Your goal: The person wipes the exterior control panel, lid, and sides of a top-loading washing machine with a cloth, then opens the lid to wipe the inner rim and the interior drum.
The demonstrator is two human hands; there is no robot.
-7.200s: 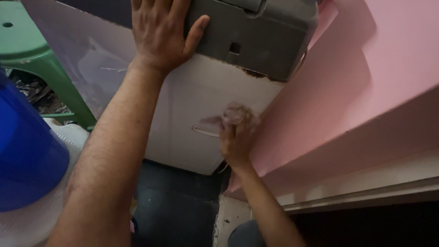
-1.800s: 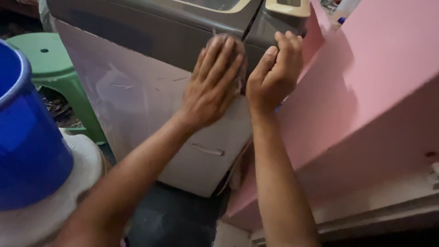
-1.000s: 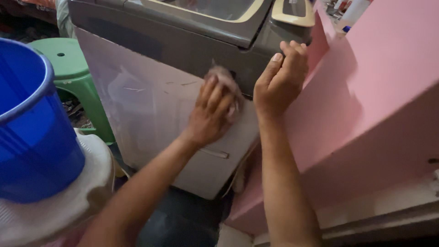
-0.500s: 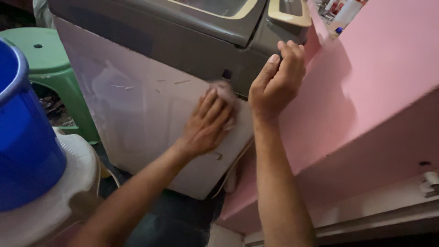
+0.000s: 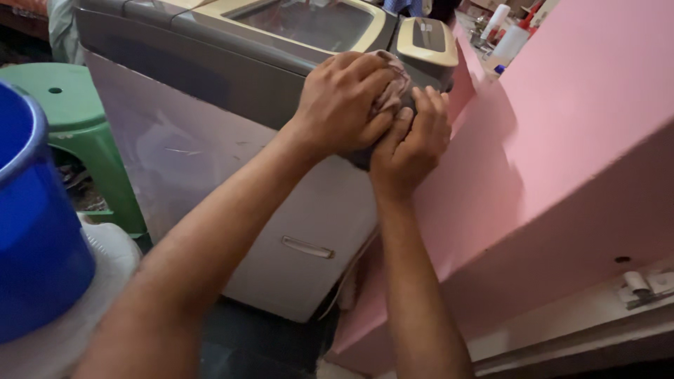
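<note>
— Fingers (image 5: 365, 77)?
— Left hand (image 5: 340, 105) clenched on a pinkish cloth (image 5: 392, 88), pressed to the washing machine (image 5: 232, 147) front's upper right corner. Right hand (image 5: 411, 140) just beside and below, fingers curled against cloth and corner; grip unclear.
— Beyond?
— Machine's control panel (image 5: 425, 38).

- We see a home laundry corner; a top-loading washing machine (image 5: 232, 105) against a pink wall (image 5: 562, 119);
- a blue bucket (image 5: 31, 231), a green plastic stool (image 5: 77, 112) beside it
</note>
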